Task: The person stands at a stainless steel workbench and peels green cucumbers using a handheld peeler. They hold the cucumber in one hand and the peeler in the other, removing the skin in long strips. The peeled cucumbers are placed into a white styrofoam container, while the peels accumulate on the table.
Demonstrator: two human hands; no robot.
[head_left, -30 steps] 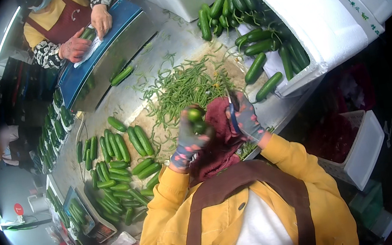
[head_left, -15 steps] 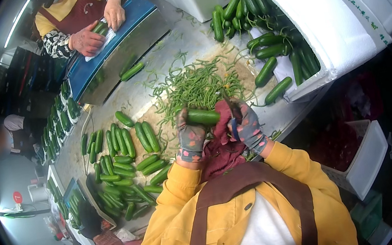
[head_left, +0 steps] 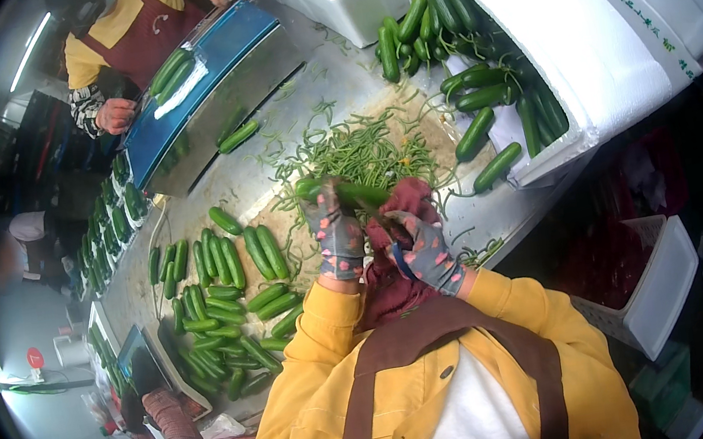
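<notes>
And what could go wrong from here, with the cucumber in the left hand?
The hands are close together: if the blue-handled tool in the right hand is sharp, a slip could nick the left hand. The maroon cloth, bunched beside the tool, might catch on it. The cucumber could slip onto the thin green pieces beyond.

There are two floral-gloved hands, one held cucumber, one maroon cloth.

2 forearms angle forward; the left hand curls closed, the right hand (slightly lower) too.
</notes>
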